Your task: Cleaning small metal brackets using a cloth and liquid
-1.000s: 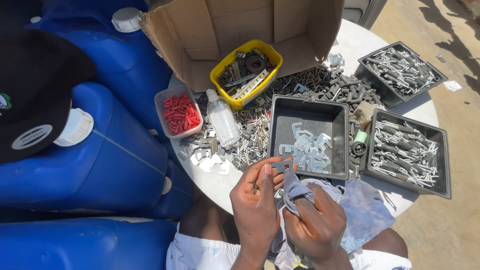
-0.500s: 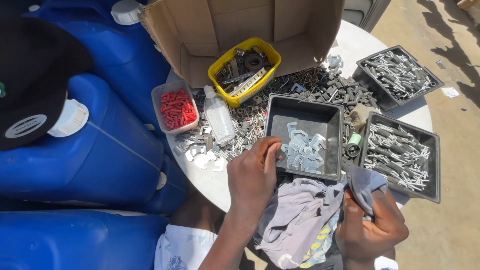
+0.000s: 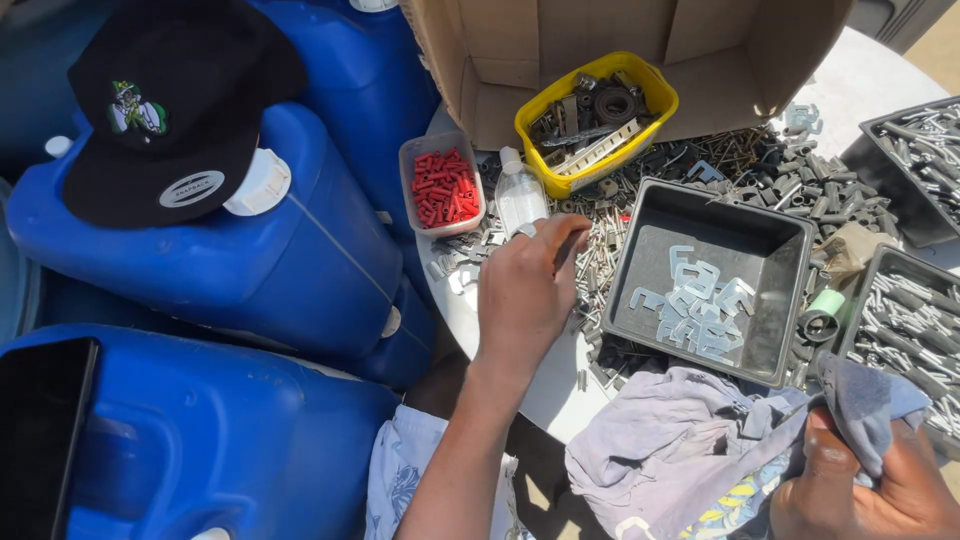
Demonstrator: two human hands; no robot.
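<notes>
Reaching over the small parts [image 3: 600, 250] at the centre of the frame, the left hand [image 3: 525, 290] has its fingers pressed together on a small piece. The right hand [image 3: 865, 480], lower right, grips a grey cloth [image 3: 680, 460] beside the black tray [image 3: 715, 280].

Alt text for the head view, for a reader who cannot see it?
The left hand reaches into scattered metal parts on a white table beside a dark tray of flat clips; the right hand grips a cloth. Blue jugs stand left.
</notes>
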